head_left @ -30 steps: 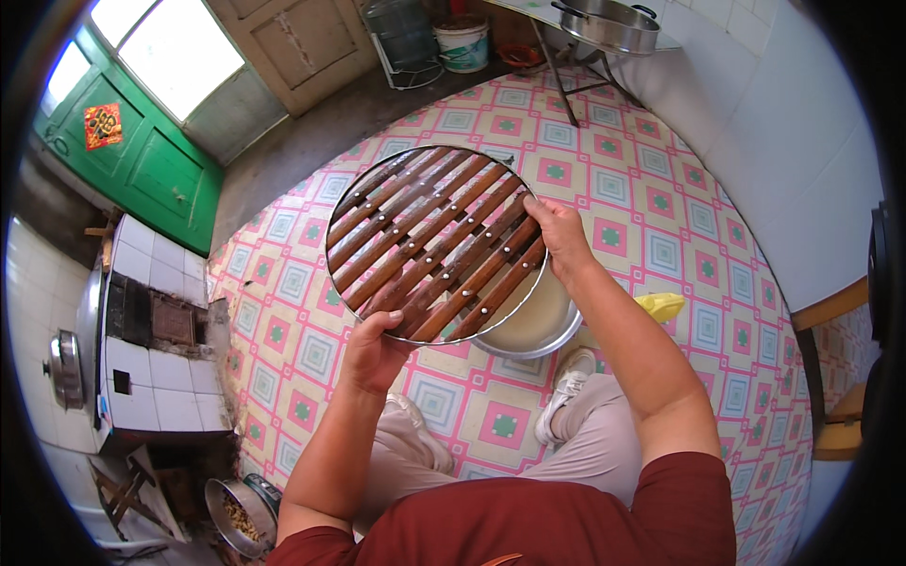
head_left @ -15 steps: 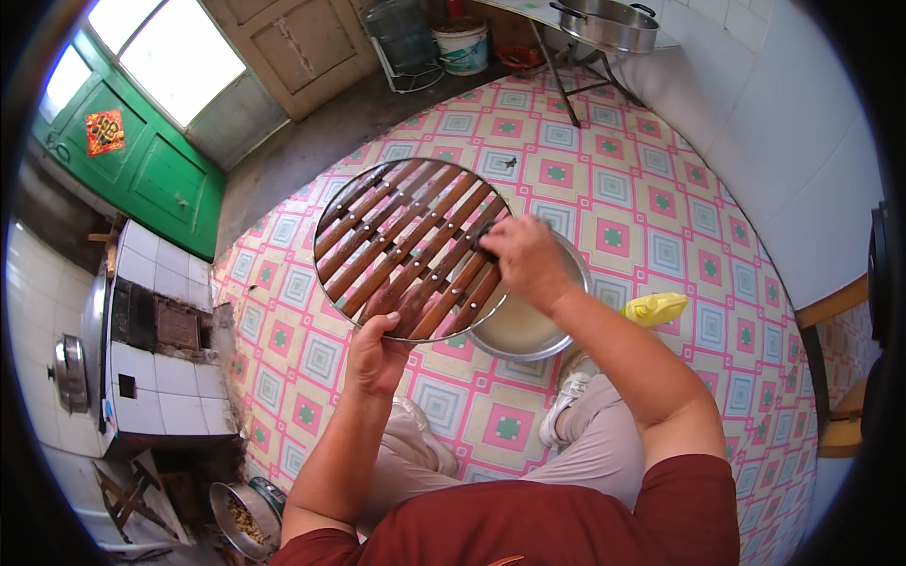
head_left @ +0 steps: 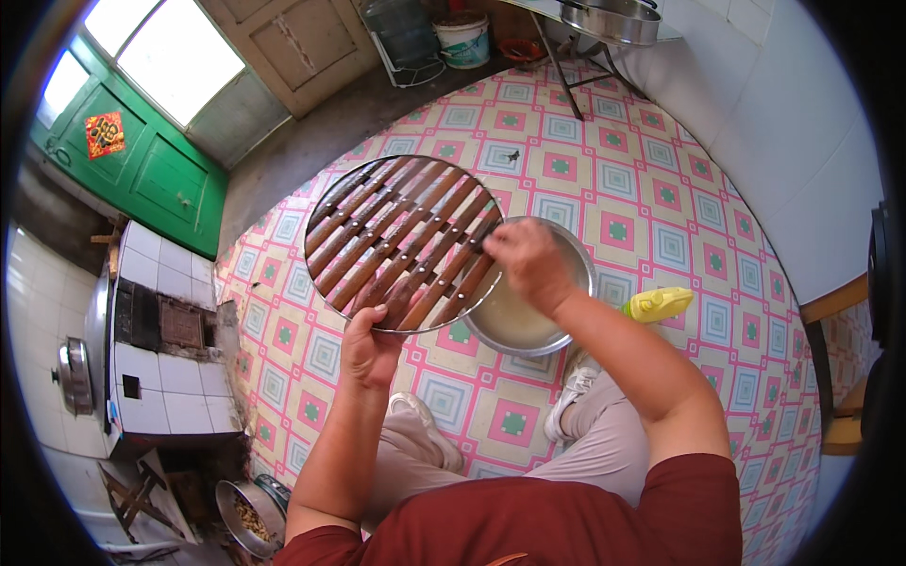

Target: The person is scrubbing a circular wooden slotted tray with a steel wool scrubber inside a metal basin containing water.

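Note:
A round steamer rack (head_left: 396, 247) of brown wooden slats in a metal hoop is held tilted before me. My left hand (head_left: 371, 354) grips its near edge, thumb on the rim and fingers behind the slats. At the rack's right side, my right hand (head_left: 534, 269) is closed, its fingertips against the end slats. It pinches a small dark pad, mostly hidden by the fingers. Below and behind that hand, a metal basin (head_left: 519, 340) of cloudy liquid stands on the floor, partly covered by the rack and my right forearm.
Right of the basin lies a yellow bottle (head_left: 661, 304). A tiled stove (head_left: 165, 373) stands at left, with a pot of small pale pieces (head_left: 247, 519) below it. At the back are a folding table (head_left: 557, 71) bearing a metal pot (head_left: 612, 24), and a white bucket (head_left: 464, 42).
The rack and my left hand have shifted slightly left. My right hand has moved a little down along the rack's right side, still closed.

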Demonstrator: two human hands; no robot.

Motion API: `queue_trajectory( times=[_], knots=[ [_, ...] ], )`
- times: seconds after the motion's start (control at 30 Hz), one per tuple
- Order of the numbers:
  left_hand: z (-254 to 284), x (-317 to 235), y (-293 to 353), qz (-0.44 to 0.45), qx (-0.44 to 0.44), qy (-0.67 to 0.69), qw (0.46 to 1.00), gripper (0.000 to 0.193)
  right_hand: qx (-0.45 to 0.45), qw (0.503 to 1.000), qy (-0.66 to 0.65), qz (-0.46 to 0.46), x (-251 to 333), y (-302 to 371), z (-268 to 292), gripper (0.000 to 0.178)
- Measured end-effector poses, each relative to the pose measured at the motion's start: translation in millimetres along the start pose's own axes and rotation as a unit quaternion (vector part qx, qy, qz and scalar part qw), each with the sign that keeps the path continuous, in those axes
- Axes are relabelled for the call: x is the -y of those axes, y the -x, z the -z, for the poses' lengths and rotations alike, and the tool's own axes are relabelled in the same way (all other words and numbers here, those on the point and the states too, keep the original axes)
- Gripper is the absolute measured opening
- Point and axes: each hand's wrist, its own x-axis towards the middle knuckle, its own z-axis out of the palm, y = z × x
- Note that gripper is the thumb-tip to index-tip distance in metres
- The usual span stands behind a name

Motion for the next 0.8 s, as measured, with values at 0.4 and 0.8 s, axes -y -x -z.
queue_trajectory(
  times=[0.4,0.8],
  knots=[
    [-0.9,-3.3,0.5,-0.022,-0.006,-0.003,1.000,0.059,0.003,0.999,0.032,0.006,4.0,-16.0,0.3,0.021],
    [-0.2,5.7,0.2,-0.002,-0.001,-0.024,1.000,0.055,0.010,0.999,0.031,-0.032,-22.2,-4.5,-5.0,0.025]
  ],
)
